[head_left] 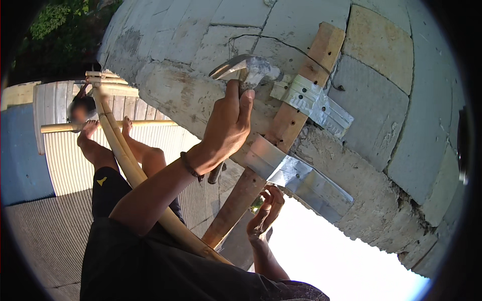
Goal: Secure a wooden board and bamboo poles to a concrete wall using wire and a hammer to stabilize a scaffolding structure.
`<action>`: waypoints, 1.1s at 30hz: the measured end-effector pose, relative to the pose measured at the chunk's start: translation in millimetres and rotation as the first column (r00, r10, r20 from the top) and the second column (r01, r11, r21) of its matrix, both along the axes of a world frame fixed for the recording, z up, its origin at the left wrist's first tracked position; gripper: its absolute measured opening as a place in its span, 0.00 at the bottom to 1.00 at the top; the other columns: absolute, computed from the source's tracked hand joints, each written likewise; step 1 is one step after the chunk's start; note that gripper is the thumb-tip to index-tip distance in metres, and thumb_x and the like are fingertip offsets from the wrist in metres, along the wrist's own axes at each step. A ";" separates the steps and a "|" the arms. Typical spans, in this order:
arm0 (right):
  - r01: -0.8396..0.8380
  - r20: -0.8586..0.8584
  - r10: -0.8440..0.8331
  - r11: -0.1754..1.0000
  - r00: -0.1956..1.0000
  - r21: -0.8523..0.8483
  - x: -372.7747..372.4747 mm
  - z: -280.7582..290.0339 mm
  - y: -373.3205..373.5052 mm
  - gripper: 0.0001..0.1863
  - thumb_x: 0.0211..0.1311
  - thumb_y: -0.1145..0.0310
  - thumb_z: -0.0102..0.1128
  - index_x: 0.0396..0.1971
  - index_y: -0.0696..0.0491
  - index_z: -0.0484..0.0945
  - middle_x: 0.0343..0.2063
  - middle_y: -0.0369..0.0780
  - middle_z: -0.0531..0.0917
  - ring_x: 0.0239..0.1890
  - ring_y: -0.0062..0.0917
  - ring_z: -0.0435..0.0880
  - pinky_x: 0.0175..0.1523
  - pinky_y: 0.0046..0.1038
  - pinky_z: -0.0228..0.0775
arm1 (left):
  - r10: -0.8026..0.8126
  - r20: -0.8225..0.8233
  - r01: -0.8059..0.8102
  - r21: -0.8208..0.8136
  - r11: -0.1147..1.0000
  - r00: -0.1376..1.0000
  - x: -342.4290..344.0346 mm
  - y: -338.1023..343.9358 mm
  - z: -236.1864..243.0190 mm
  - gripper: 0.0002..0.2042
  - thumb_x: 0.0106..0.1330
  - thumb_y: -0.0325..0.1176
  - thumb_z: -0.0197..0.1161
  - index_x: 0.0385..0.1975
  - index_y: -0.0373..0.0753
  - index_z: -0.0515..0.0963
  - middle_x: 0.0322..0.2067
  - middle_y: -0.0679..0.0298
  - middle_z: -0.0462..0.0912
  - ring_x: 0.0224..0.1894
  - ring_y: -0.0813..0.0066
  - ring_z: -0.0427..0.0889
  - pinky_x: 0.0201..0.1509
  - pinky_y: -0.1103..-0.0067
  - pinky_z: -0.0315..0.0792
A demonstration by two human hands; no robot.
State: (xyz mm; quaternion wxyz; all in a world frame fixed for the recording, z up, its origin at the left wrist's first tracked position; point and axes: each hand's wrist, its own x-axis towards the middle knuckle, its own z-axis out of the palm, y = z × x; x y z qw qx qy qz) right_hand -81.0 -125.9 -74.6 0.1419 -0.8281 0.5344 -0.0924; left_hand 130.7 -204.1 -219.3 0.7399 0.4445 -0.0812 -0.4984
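Note:
My left hand is wrapped round the handle of a claw hammer, raised beside a wall edge. The hammer's claw points left, its striking face right toward a bent metal strap. This strap, with dark nail heads in it, crosses a wooden batten fixed against the wall. Lower down, a second shiny metal strap wraps over the same batten. Just below that strap is my right hand, its fingers bent but apart and nothing visible in them. Whether its fingertips touch the strap I cannot tell.
A rough concrete ledge borders the block-faced wall. A thin dark wire lies across it. Bamboo poles run past my legs. Below are corrugated sheets and another person at far left.

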 end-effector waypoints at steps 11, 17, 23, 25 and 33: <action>-0.064 -0.037 0.064 0.998 0.997 -0.018 1.4 0.3 -3.3 0.33 0.75 0.43 0.39 0.57 0.61 0.65 0.53 0.47 0.72 0.52 0.31 0.74 0.54 0.34 0.69 | 0.013 0.089 -0.011 -0.015 1.000 0.996 -4.7 -4.7 0.4 0.14 0.77 0.39 0.48 0.42 0.31 0.63 0.12 0.49 0.70 0.15 0.49 0.73 0.19 0.64 0.61; -0.049 -0.003 0.049 0.994 0.999 -0.093 3.3 -0.5 -2.9 0.33 0.75 0.41 0.37 0.56 0.59 0.68 0.53 0.45 0.72 0.54 0.31 0.73 0.54 0.33 0.68 | 0.023 -0.160 -0.018 0.034 0.999 0.987 0.1 0.3 3.6 0.12 0.75 0.36 0.50 0.41 0.31 0.62 0.12 0.49 0.71 0.16 0.47 0.74 0.19 0.62 0.61; -0.046 -0.028 0.045 0.998 0.999 -0.041 -1.6 -0.6 -3.9 0.33 0.74 0.40 0.38 0.54 0.59 0.68 0.52 0.43 0.72 0.52 0.29 0.73 0.55 0.33 0.66 | 0.043 0.065 -0.045 0.024 0.999 0.997 -3.5 -2.0 -8.2 0.13 0.74 0.34 0.51 0.40 0.28 0.62 0.13 0.47 0.72 0.16 0.45 0.74 0.19 0.61 0.63; -0.081 -0.005 0.081 0.992 0.997 -0.095 -2.3 -1.6 -4.8 0.33 0.74 0.40 0.38 0.53 0.58 0.68 0.51 0.43 0.72 0.52 0.28 0.72 0.55 0.33 0.65 | 0.108 -0.119 -0.097 0.097 0.991 0.987 -5.5 -4.3 -7.9 0.13 0.74 0.34 0.51 0.40 0.28 0.62 0.13 0.45 0.73 0.17 0.42 0.75 0.19 0.59 0.64; -0.112 -0.027 0.110 0.990 0.994 -0.084 0.6 -0.8 -5.0 0.32 0.75 0.42 0.37 0.53 0.59 0.69 0.51 0.44 0.71 0.50 0.28 0.73 0.54 0.32 0.66 | 0.070 0.196 -0.070 -0.009 0.998 0.978 -5.7 -4.5 -6.2 0.16 0.74 0.34 0.51 0.46 0.24 0.61 0.14 0.44 0.74 0.20 0.42 0.78 0.22 0.59 0.68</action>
